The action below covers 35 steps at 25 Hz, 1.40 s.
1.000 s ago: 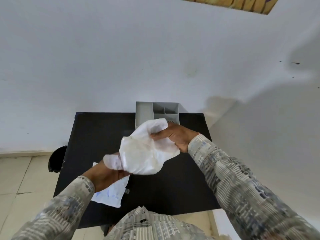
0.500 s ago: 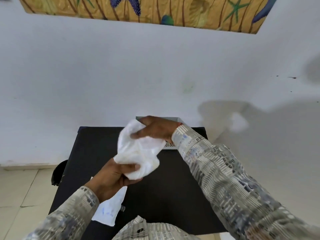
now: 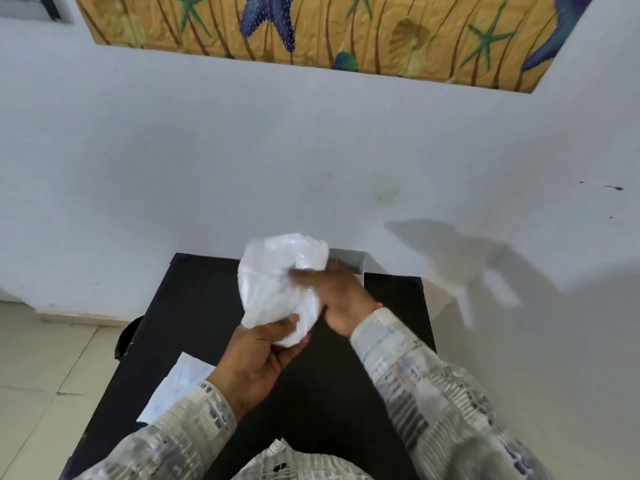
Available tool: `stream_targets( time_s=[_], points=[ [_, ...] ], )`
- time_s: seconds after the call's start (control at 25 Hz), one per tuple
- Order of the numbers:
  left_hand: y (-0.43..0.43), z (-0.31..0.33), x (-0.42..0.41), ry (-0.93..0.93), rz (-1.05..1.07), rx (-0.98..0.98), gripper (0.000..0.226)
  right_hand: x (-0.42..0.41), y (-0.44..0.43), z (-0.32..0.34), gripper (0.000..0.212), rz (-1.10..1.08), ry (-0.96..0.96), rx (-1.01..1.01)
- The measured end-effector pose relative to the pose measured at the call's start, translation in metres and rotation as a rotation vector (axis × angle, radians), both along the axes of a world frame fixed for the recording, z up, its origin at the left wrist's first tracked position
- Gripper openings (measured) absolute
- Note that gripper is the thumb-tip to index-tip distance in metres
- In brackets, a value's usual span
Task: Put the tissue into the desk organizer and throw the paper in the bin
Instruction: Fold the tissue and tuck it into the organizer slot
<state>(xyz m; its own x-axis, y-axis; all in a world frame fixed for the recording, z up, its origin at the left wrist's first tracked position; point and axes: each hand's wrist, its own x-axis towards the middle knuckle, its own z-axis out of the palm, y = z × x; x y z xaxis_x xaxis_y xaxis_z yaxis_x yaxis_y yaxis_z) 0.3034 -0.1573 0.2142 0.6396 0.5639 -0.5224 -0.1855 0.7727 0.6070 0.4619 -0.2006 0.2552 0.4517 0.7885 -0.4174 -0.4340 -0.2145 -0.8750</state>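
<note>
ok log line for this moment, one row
step: bunching tissue | left hand: holds its bottom | right hand: pressing its side | organizer: behind | paper: on desk

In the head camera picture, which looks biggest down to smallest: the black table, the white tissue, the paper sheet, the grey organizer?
1. Black table
2. Tissue
3. Paper, partly hidden by a sleeve
4. Desk organizer, mostly hidden, so the last two are unsure.

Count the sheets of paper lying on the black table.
1. A white paper lies flat at the table's near left edge, partly under the left sleeve. More could be hidden beneath the arms.
</note>
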Motion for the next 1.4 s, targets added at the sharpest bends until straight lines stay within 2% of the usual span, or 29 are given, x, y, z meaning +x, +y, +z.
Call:
stream_targets(
  time_s=[0.12,0.2,0.28,0.4,0.48,0.56,0.64,0.68,0.76,0.92,1.04,1.16,1.2,1.28,1.36,1.4],
  points=[
    [-0.02,0.0,0.002,0.031,-0.008,0.008,0.06,0.029,0.0,0.004,0.03,-0.068,0.148,0.13],
    [-0.032,-0.001,0.002,0.012,0.01,-0.004,0.065,0.037,-0.011,0.002,0.037,0.013,0.261,0.166],
    [-0.042,-0.003,0.0,-0.002,0.008,0.008,0.064,0.035,-0.024,-0.003,0.044,0.131,0.201,0.092],
    [-0.053,0.002,-0.003,-0.016,-0.051,0.114,0.055,0.028,-0.03,-0.007,0.033,0.104,0.017,-0.012],
    [-0.049,0.006,-0.005,0.048,-0.001,0.181,0.05,0.025,-0.029,-0.005,0.029,0.119,-0.053,0.007],
    [-0.039,0.009,-0.008,0.102,0.063,0.233,0.048,0.02,-0.03,-0.001,0.034,0.156,0.1,0.158],
    [-0.028,0.01,-0.01,0.079,0.133,0.229,0.049,0.009,-0.037,0.001,0.043,0.155,0.347,0.296],
    [-0.025,0.012,-0.011,0.052,0.171,0.213,0.049,0.002,-0.041,0.0,0.048,0.172,0.399,0.315],
    [-0.026,0.016,-0.01,0.047,0.199,0.223,0.045,-0.015,-0.049,-0.011,0.047,0.207,0.355,0.266],
    [-0.008,0.025,-0.008,0.26,0.139,0.446,0.023,-0.045,-0.046,-0.018,0.031,0.048,0.05,0.092],
    [0.048,0.041,-0.005,0.269,0.091,0.463,0.025,-0.046,-0.049,-0.013,0.029,0.026,0.025,0.037],
    [0.093,0.063,0.009,0.308,0.124,0.653,0.031,-0.051,-0.052,-0.008,0.029,0.037,0.093,0.072],
    [0.099,0.069,0.015,0.287,0.177,0.657,0.029,-0.053,-0.049,-0.005,0.028,0.007,0.116,0.094],
    [0.097,0.075,0.022,0.171,0.193,0.512,0.035,-0.051,-0.04,-0.003,0.026,-0.074,0.158,0.12],
    [0.078,0.069,0.018,0.082,-0.036,0.341,0.052,-0.052,-0.032,-0.002,0.025,-0.124,0.166,0.126],
    [0.066,0.061,0.012,0.1,-0.17,0.342,0.051,-0.053,-0.029,-0.002,0.025,-0.127,0.122,0.111]
  ],
)
